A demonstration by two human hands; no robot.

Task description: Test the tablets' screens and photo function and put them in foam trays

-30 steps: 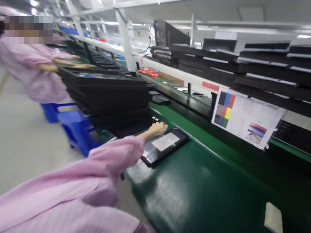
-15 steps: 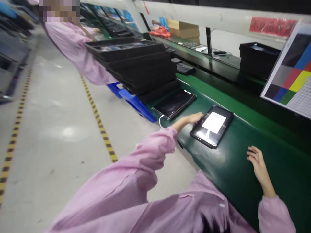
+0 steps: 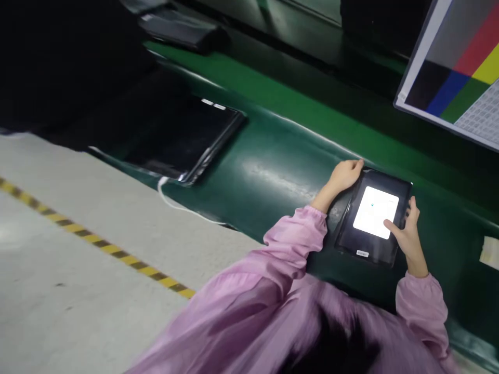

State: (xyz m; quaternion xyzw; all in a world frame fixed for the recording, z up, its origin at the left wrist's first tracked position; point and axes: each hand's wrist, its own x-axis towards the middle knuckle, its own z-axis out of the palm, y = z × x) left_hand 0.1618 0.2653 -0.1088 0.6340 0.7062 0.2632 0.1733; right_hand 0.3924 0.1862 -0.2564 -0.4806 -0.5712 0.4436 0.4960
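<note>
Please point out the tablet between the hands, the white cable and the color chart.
Tablet (image 3: 374, 214), head view: its bright white panel.
White cable (image 3: 167, 201), head view: its bend.
Color chart (image 3: 449, 92), head view: its blue patch.

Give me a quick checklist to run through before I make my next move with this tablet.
1. Left hand at the tablet's far left corner: ok.
2. Right hand by the tablet's right edge, thumb over the white panel: ok; whether the thumb presses it, cannot tell.
3. Panel showing on the tablet: ok.
4. Panel's text readable: not ok, too small here.
5. Black device apart from both hands: ok, it lies off to the left.
6. White cable plugged into the black device: cannot tell.
</note>
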